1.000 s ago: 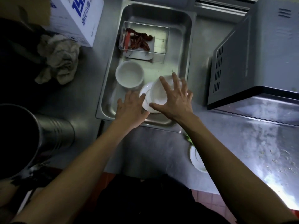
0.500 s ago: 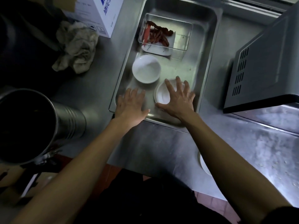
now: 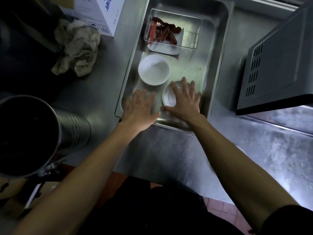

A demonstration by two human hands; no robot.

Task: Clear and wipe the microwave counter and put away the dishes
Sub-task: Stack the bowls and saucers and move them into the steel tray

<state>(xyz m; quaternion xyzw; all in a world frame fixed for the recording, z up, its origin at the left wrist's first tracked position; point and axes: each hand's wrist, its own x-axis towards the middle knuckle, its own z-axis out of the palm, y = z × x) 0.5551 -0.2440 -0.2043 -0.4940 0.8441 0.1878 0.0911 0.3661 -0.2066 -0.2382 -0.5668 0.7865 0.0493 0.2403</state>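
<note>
Both hands reach over the near edge of a metal tray [image 3: 218, 68] on the steel surface [image 3: 160, 153]. The left hand [image 3: 139, 108] is flat and wide, holding nothing. The right hand [image 3: 183, 100] is spread wide on a small white plate [image 3: 168, 97]. Just past them sits a white bowl [image 3: 153, 69]. Farther back is a clear box [image 3: 191, 39] with red strips. A microwave [image 3: 279, 65] stands at the right.

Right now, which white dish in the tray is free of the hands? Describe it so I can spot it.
Find the steel tray left of the microwave. Mid-tray, just nearer than the clear box of red food, sits the white bowl. Its neighbour, the small dish, lies under the right hand.
</note>
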